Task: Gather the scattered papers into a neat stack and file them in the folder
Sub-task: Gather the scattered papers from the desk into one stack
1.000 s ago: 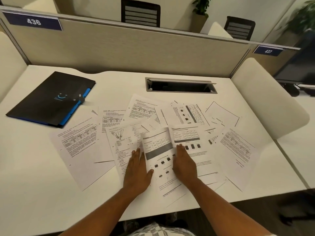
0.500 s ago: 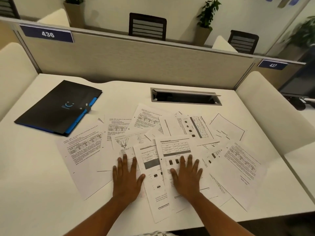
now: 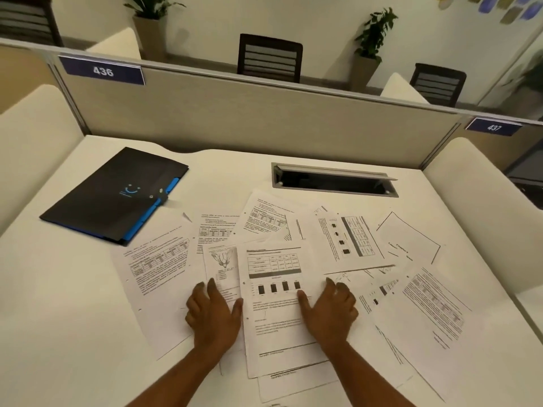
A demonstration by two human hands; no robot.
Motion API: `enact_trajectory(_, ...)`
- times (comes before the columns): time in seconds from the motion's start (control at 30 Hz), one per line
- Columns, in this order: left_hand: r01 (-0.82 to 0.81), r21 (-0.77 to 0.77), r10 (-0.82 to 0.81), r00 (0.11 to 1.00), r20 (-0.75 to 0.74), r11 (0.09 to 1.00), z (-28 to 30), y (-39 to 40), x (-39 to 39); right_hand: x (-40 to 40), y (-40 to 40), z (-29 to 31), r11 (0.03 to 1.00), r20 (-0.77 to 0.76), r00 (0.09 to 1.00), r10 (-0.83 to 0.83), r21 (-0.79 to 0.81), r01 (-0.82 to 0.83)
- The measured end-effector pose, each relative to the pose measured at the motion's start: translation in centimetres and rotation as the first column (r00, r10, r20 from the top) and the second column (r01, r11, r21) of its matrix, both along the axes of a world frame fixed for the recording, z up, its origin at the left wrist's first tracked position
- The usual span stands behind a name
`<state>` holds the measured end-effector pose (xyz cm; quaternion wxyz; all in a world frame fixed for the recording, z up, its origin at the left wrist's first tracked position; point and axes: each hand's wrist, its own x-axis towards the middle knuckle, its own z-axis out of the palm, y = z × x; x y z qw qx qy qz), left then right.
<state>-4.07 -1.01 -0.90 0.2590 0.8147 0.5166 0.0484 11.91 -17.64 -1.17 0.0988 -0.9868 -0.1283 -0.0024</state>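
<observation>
Two bare hands pressed flat on a spread of white printed paper sheets across the white desk top. Left hand at about 7 o'clock of the spread, palm down, fingers extended and lightly parted, gripping nothing; thumb touching the left edge of the topmost white sheet with a table and four black bars, fingertips resting on the white sheet with a flower drawing. Right hand at about 5 o'clock, likewise open and flat, closed round nothing; thumb lying on the topmost sheet just below the black bars, fingers over its right edge. Whether those fingers press the sheet beneath too, hard to tell from this angle.

Other sheets fanned out and overlapping: a tilted text page with a table at 9 o'clock, a sideways page with a dark column at 1 o'clock, a slanted text page at 3 o'clock. More page edges poking out beneath the topmost sheet at 6 o'clock.

Black flat plastic folder with blue tabbed edge shut, lying at 10 o'clock, its near corner just beside the left text page, well apart from both hands. Grey rectangular cable slot at 12 o'clock, set in the desk beyond the papers. Beige partition panel behind, carrying a blue plate marked 436.
</observation>
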Motion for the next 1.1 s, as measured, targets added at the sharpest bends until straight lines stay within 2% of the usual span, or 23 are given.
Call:
enact_trajectory(0.1,0.003,-0.058,-0.001,0.999,0.035,0.998,0.8,-0.1,1.0,0.3,0.3,0.3,0.999,-0.027,1.000,0.014,0.037,-0.013)
enact_trajectory(0.17,0.008,-0.113,0.001,0.997,0.080,0.994,1.3,-0.3,1.6,0.3,0.8,0.5,0.992,-0.085,0.995,0.046,0.125,-0.035)
enact_trajectory(0.27,0.000,-0.239,0.065,0.963,0.263,0.971,1.7,-0.3,1.6,0.7,1.3,0.7,0.940,-0.224,0.970,0.097,0.340,-0.016)
enact_trajectory(0.33,-0.008,-0.353,0.147,0.917,0.370,0.936,2.0,0.0,1.4,1.1,1.4,1.0,0.909,-0.326,0.939,0.110,0.414,0.038)
enact_trajectory(0.43,-0.054,-0.517,0.296,0.869,0.397,0.854,2.4,0.3,1.2,1.6,1.6,1.2,0.911,-0.414,0.898,0.151,0.411,0.036)
enact_trajectory(0.53,-0.043,-0.556,0.313,0.861,0.401,0.830,2.4,0.7,1.3,1.6,2.1,1.6,0.897,-0.488,0.837,0.250,0.442,-0.010)
enact_trajectory(0.6,0.020,-0.647,0.333,0.845,0.419,0.762,2.5,0.8,1.5,1.5,2.3,1.7,0.889,-0.502,0.812,0.298,0.456,-0.043)
enact_trajectory(0.63,0.055,-0.658,0.307,0.853,0.422,0.751,2.5,0.7,1.7,1.4,2.2,1.8,0.889,-0.507,0.807,0.302,0.456,-0.046)
enact_trajectory(0.73,0.076,-0.581,0.222,0.877,0.425,0.810,2.5,0.5,1.7,1.0,1.8,1.8,0.884,-0.516,0.806,0.289,0.467,-0.018)
enact_trajectory(0.83,0.038,-0.562,0.265,0.854,0.448,0.826,3.1,1.0,0.9,0.8,1.5,1.7,0.866,-0.509,0.812,0.286,0.499,0.008)
enact_trajectory(0.93,0.066,-0.563,0.259,0.840,0.477,0.824,4.1,2.2,0.1,0.8,1.6,2.0,0.854,-0.448,0.859,0.247,0.519,0.025)
enact_trajectory(1.1,0.094,-0.523,0.253,0.794,0.553,0.847,6.8,4.5,-1.7,0.7,2.0,1.6,0.886,-0.393,0.898,0.198,0.463,0.008)
